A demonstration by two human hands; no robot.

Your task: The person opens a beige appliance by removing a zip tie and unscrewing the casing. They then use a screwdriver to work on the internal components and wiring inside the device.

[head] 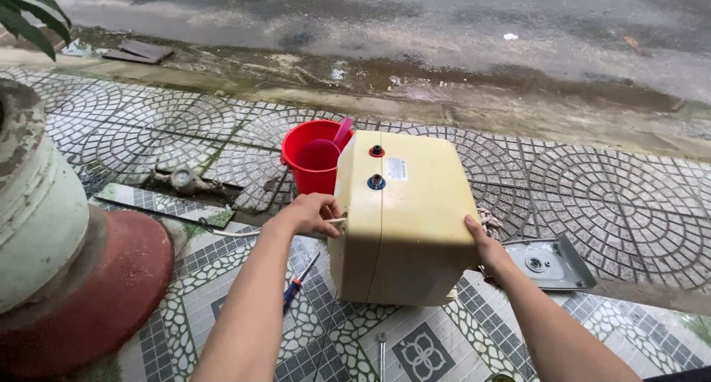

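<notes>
Both hands are on a cream box-shaped water heater that stands on the tiled floor, approx. centre of view. The left hand is curled at the heater's left edge, fingers closed round a thin white cable or tube there; its grip is partly hidden by the knuckles. The right hand lies flat and open against the right side, fingers spread on the casing, palm side hidden. The heater's front face shows two round pipe stubs, one w/ a red ring, one w/ a blue ring.

Behind it, touching or just beside, is a red bucket w/ a pink scoop inside; the bucket's right part is hidden by the heater. A screwdriver lies on the floor under the left forearm. A grey cover plate lies right of the heater. At left is a big pot, cut off by the frame edge.
</notes>
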